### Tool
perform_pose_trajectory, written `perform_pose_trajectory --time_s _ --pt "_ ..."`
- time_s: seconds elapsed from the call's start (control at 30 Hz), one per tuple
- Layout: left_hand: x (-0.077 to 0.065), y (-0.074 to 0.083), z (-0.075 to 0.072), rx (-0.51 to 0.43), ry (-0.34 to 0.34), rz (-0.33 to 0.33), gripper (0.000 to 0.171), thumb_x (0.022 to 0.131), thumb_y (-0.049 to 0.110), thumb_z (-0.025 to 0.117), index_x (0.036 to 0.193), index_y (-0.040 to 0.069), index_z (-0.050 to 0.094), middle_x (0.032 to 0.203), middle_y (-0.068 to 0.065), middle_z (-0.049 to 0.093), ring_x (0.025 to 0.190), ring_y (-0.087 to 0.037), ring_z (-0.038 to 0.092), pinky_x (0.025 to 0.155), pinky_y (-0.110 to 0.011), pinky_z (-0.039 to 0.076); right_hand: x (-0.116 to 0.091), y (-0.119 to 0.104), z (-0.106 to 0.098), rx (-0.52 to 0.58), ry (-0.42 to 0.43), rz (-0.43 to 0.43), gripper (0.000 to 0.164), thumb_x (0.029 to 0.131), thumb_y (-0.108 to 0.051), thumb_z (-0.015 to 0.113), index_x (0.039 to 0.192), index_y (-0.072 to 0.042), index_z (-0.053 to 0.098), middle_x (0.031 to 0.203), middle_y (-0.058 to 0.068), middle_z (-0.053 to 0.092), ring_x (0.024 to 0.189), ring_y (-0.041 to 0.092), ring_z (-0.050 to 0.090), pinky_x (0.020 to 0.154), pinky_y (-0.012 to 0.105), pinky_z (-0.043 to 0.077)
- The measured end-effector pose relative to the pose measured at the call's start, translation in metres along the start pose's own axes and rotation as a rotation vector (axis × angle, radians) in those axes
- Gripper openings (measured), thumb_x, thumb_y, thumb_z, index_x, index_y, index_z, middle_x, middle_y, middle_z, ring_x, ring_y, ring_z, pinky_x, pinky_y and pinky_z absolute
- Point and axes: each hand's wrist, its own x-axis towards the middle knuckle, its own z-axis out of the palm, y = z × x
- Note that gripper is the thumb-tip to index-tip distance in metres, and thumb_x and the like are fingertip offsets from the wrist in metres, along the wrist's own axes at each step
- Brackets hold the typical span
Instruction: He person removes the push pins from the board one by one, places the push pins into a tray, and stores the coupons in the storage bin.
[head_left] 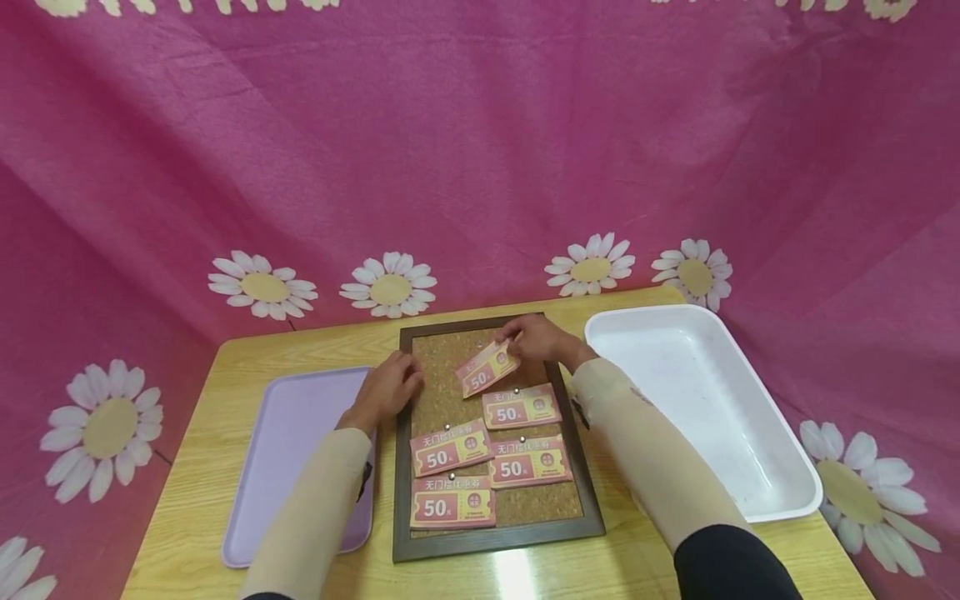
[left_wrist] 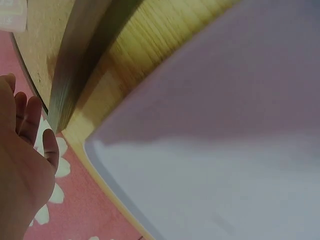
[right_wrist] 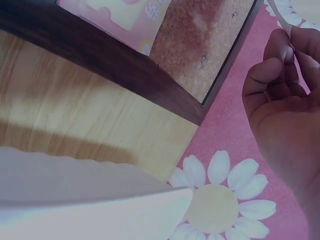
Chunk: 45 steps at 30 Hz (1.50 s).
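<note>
My right hand (head_left: 538, 337) pinches a pink and yellow coupon (head_left: 486, 371) marked 50 over the far part of a brown-framed cork board (head_left: 437, 404). In the right wrist view its thumb and fingers hold the coupon's thin pale edge (right_wrist: 281, 15). Several matching coupons (head_left: 529, 462) lie on the board's middle and near part, each with a round pin (head_left: 522, 439) at its top edge. Near the board's left frame edge, my left hand (head_left: 386, 387) holds nothing, its fingers (left_wrist: 34, 115) loosely bent in the left wrist view.
A flat lilac tray (head_left: 243, 508) lies left of the board, under the left forearm. To the right stands a deep white tray (head_left: 697, 400), with the right forearm along its near-left side. Behind the wooden table (head_left: 202, 408) hangs a pink flowered cloth (head_left: 480, 167).
</note>
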Motion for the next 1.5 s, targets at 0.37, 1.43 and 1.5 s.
perform_pose_trajectory --time_s 0.37,1.43,1.5 --pt "-0.001 -0.011 -0.011 -0.003 -0.021 -0.053 0.012 0.096 0.026 0.055 0.094 0.016 0.06 0.099 -0.001 0.058 0.091 -0.019 0.058 0.083 -0.039 0.045 -0.005 0.0 -0.012 -0.045 0.007 -0.001 0.036 0.082 -0.007 0.057 0.115 -0.013 0.07 0.119 0.008 0.067 0.089 0.017 0.053 0.072 0.025 0.043" --pt "-0.023 -0.048 -0.033 0.039 -0.044 -0.129 0.014 0.09 0.025 0.052 0.091 0.013 0.06 0.091 -0.002 0.056 0.081 -0.018 0.053 0.072 -0.036 0.041 -0.024 0.025 -0.051 -0.049 0.087 -0.048 0.027 0.085 -0.006 0.06 0.11 -0.009 0.071 0.114 0.01 0.068 0.093 0.021 0.058 0.075 0.029 0.047" --pt "-0.025 -0.051 -0.035 0.049 -0.045 -0.128 0.014 0.089 0.025 0.051 0.089 0.013 0.059 0.09 -0.003 0.056 0.08 -0.018 0.053 0.072 -0.036 0.041 -0.025 0.03 -0.054 -0.04 0.087 -0.043 0.027 0.085 -0.006 0.06 0.11 -0.008 0.07 0.113 0.012 0.068 0.092 0.022 0.058 0.072 0.027 0.046"
